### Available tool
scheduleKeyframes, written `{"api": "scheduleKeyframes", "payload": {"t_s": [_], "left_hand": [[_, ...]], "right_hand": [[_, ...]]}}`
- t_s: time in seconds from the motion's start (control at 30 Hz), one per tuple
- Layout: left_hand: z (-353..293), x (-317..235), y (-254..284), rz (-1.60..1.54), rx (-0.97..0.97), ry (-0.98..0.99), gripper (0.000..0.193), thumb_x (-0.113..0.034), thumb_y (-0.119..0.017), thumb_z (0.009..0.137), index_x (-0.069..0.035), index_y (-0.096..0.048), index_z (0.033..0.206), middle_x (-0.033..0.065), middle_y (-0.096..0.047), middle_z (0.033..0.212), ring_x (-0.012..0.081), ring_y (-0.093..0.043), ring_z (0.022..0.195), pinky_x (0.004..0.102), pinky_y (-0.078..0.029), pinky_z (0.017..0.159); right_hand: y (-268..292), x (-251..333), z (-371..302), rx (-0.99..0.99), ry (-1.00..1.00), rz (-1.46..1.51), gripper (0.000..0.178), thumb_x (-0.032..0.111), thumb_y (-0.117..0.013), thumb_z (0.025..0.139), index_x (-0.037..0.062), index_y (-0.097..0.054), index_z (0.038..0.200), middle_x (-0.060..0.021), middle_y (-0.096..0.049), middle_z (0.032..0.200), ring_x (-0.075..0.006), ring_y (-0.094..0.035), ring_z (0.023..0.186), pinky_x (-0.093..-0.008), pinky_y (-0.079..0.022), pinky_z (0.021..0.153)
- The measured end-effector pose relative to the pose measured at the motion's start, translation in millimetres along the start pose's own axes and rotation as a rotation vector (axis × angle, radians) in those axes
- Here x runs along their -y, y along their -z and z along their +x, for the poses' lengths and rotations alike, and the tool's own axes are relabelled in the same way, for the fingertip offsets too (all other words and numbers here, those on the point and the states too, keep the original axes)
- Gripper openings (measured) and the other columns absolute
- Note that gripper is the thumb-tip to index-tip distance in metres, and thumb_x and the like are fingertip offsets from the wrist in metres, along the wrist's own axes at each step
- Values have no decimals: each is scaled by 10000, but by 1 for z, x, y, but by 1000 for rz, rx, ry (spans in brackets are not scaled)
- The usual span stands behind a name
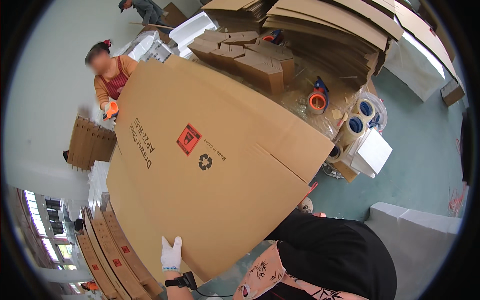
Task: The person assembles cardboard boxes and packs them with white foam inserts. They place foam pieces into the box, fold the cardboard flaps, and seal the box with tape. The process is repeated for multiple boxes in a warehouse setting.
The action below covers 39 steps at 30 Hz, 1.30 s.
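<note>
I see the white-fabric-gloved left hand [171, 255] at the near end of the big, smooth, flat-faced brown cardboard box [240, 195] mid-view, thumb spread; can't tell if gripping. Can't see the right hand.

Free room above carton [220, 177], tape dispenser [324, 93], cardboard stack [325, 31] obstructing right side

One head-worn fisheye view — looking down, close over the carton [235, 187].

large carton [235, 190]: 1; tape dispensers [325, 95] [111, 110] [272, 38]: 3; recycling symbol [205, 162]: 1
</note>
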State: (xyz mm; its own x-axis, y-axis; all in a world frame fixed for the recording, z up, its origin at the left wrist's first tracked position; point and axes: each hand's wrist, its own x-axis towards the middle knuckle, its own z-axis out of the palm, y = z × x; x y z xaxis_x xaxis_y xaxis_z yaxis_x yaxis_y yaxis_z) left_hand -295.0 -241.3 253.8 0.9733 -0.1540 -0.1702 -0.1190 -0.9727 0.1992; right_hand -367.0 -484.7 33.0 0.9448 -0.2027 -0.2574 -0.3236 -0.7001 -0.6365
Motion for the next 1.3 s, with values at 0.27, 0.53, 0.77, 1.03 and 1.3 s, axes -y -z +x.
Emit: {"api": "scheduleKeyframes", "payload": {"t_s": [0.27,0.53,0.77,1.03,1.3], "left_hand": [[-8,-19,15,-519,246,298,791,-489,-657,910,114,-415,1361,181,-601,1230,239,-623,1039,345,-521,844],[3,-6,-16,-874,182,240,797,-382,-729,886,113,-354,1385,204,-550,1289,269,-612,1102,359,-545,881],[-12,-7,-25,-1315,274,288,676,-270,-697,920,-11,-341,1434,163,-548,1275,274,-611,1109,430,-581,863],[-17,-19,-16,-1264,277,265,763,-312,-712,907,16,-293,1454,183,-535,1301,291,-602,1138,436,-575,872],[-17,-11,-31,-1184,255,272,812,-399,-732,884,56,-326,1420,186,-544,1307,276,-607,1122,427,-564,886]], "right_hand": [[45,-56,8,-315,-152,-136,661,443,-667,818,38,-527,1321,-195,-593,1270,-312,-528,1229,-420,-436,994],[239,-190,-26,-807,-556,-400,750,440,-727,764,23,-500,1345,-178,-583,1281,-311,-555,1202,-403,-453,970],[314,-191,-31,-357,-573,-293,563,459,-721,730,32,-704,1096,-169,-718,1038,-326,-699,949,-432,-560,807],[362,-101,-68,-128,-16,-503,371,283,-690,736,-7,-692,967,-196,-710,815,-352,-704,778,-436,-560,672],[268,-163,-123,-75,113,644,805,478,-566,958,90,-196,1558,-174,-419,1501,-234,-630,999,-326,-512,895]]}}
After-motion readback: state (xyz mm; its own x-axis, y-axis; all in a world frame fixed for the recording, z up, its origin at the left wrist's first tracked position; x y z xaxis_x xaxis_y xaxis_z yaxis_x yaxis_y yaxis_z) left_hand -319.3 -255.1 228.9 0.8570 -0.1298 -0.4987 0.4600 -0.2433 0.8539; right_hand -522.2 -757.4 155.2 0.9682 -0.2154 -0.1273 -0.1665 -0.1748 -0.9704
